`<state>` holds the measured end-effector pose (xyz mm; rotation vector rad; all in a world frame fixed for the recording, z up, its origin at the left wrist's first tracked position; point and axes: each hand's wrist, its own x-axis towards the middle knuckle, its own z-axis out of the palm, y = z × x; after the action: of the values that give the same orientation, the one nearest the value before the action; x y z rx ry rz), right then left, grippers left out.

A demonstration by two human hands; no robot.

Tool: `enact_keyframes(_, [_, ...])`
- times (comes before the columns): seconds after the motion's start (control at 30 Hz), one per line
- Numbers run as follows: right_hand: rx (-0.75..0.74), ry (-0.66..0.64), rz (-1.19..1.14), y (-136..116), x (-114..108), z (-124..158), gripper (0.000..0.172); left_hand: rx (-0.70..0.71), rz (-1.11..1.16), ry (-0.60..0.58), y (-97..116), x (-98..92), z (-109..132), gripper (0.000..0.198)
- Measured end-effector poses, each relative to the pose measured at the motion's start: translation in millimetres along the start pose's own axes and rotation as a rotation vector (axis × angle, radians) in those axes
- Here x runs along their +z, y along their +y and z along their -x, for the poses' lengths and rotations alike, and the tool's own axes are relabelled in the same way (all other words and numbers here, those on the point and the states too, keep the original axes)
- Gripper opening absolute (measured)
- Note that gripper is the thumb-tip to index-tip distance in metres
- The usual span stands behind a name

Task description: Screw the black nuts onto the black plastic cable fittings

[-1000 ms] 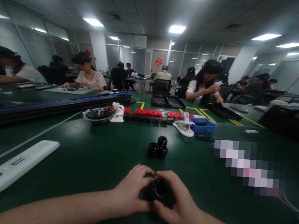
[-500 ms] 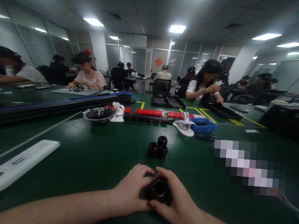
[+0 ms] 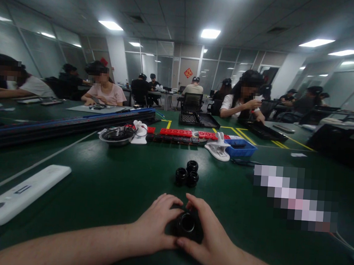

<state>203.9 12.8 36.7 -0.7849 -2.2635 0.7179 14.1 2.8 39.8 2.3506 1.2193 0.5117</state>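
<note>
A black tyre-shaped ring (image 3: 187, 223) with a round opening on top sits on the green table, between my two hands. My left hand (image 3: 160, 220) curves around its left side, fingers behind and thumb in front. From the right, my right hand (image 3: 209, 231) curls around it the same way, with the thumb tips nearly meeting at the front. The lower part of the ring is in shadow, and where the fingers press on it is partly hidden. Just beyond my hands, three similar black rings (image 3: 187, 173) stand in a tight cluster.
A white oblong device (image 3: 33, 193) lies at the left. Farther back are a bowl of cables (image 3: 116, 135), red blocks (image 3: 175, 132), a white clip stand (image 3: 218, 146) and a blue bin (image 3: 240, 147). Blurred-out items lie at the right. Several people sit beyond.
My right index finger has lifted slightly away from the left fingertips. The black ring has shifted very slightly; my left hand is nearly unmoved.
</note>
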Motion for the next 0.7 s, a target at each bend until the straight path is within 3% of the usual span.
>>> enact_keyframes(0.23, [-0.118,-0.018,-0.047,-4.0,-2.4,0.8,0.068,0.006,-0.014,0.000,0.3,0.1,-0.4,0.050])
enact_keyframes(0.53, [0.020,-0.046,0.004,-2.5,-1.6,-2.6,0.065,0.010,0.006,0.014,0.6,0.8,0.9,0.042])
enact_keyframes(0.7, [-0.067,-0.035,-0.056,-5.7,-2.0,-1.4,0.064,-0.005,-0.017,0.009,3.1,-0.8,0.3,0.047])
